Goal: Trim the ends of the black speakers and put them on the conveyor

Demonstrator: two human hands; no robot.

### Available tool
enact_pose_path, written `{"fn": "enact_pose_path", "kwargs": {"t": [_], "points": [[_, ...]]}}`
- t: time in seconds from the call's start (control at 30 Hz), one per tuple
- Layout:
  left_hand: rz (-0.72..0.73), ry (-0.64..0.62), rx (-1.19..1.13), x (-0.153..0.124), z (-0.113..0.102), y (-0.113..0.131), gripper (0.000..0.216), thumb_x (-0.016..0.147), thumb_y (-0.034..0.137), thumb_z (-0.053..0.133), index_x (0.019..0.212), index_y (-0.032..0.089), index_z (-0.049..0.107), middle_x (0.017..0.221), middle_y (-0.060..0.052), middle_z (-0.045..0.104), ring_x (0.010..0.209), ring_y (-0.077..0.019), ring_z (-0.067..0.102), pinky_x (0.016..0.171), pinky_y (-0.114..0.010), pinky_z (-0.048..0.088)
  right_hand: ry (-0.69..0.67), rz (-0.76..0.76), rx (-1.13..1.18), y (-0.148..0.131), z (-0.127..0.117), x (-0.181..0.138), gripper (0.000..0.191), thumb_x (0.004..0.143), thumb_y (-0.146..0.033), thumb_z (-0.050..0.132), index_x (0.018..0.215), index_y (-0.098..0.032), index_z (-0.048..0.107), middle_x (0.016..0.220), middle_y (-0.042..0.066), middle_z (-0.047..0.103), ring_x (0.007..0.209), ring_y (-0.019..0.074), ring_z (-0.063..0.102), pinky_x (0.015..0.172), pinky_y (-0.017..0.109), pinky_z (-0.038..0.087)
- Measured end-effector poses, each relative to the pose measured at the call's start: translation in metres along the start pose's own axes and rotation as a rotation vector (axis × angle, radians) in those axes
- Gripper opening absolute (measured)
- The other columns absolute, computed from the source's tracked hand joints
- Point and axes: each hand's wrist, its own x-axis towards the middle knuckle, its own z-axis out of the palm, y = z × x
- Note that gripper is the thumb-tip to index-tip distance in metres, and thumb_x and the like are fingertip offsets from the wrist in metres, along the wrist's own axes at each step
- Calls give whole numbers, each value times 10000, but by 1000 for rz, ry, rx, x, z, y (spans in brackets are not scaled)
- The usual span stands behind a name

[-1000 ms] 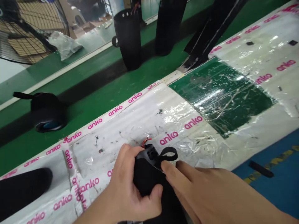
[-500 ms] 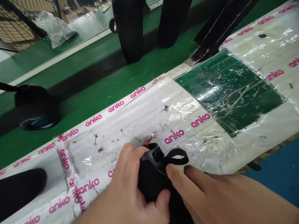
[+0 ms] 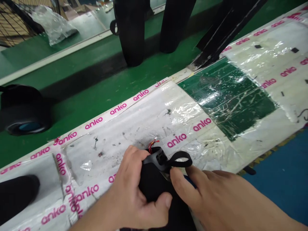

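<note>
A black fabric-covered cylinder (image 3: pixel 154 186), which looks like a portable speaker body, lies at the bottom centre. Its far end has a grey plastic piece (image 3: pixel 151 159) with a dark slotted recess, and thin red and black wires (image 3: pixel 151 146) with a small white connector stick out there. My left hand (image 3: pixel 137 189) is closed around the cylinder's left side, thumb on top. A black strap loop (image 3: pixel 181 158) stands out to the right. My right hand (image 3: pixel 204 192) is closed beside the grey piece on a slim tool with a metal tip (image 3: pixel 166 175) and a blue part (image 3: pixel 190 181); its kind is unclear.
The bench top (image 3: pixel 125 128) is covered with printed, plastic-wrapped sheets. A green conveyor-like strip (image 3: pixel 101 96) runs behind it, bearing black cylinders (image 3: pixel 131 35) and a rounded black piece (image 3: pixel 24 109). Another dark rounded piece (image 3: pixel 19 195) lies at left. A clear plastic bag (image 3: pixel 54 25) lies beyond.
The view has shifted slightly, and the cylinder appears a little further left. My right hand has turned slightly, showing the tool's blue part. Both hands keep their hold.
</note>
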Motion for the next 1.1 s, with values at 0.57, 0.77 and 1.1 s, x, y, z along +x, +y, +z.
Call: {"fn": "enact_pose_path", "kwargs": {"t": [0.57, 0.77, 1.1], "points": [[-88, -163, -306, 11, -18, -20, 374, 870, 521, 676, 1063, 253, 500, 959, -30, 462, 819, -217, 494, 705, -359, 449, 22, -79, 202, 13, 0, -1, 829, 452, -69, 607, 1247, -257, 471, 748, -44, 607, 438, 200, 530, 514, 313, 97], [-90, -154, -292, 9, -17, -21, 418, 855, 544, 693, 1085, 256, 496, 968, -37, 464, 832, -228, 508, 708, -366, 466, -45, -103, 169, 5, -10, 8, 705, 478, -70, 594, 1158, -240, 519, 712, -31, 614, 407, 218, 556, 516, 311, 64], [-84, -150, -320, 10, -17, -19, 424, 834, 499, 721, 1107, 261, 501, 973, -28, 438, 832, -222, 480, 721, -375, 454, -123, -96, 164, 5, -8, 8, 651, 514, -88, 627, 1137, -243, 514, 682, -39, 595, 375, 209, 534, 509, 306, 36]]}}
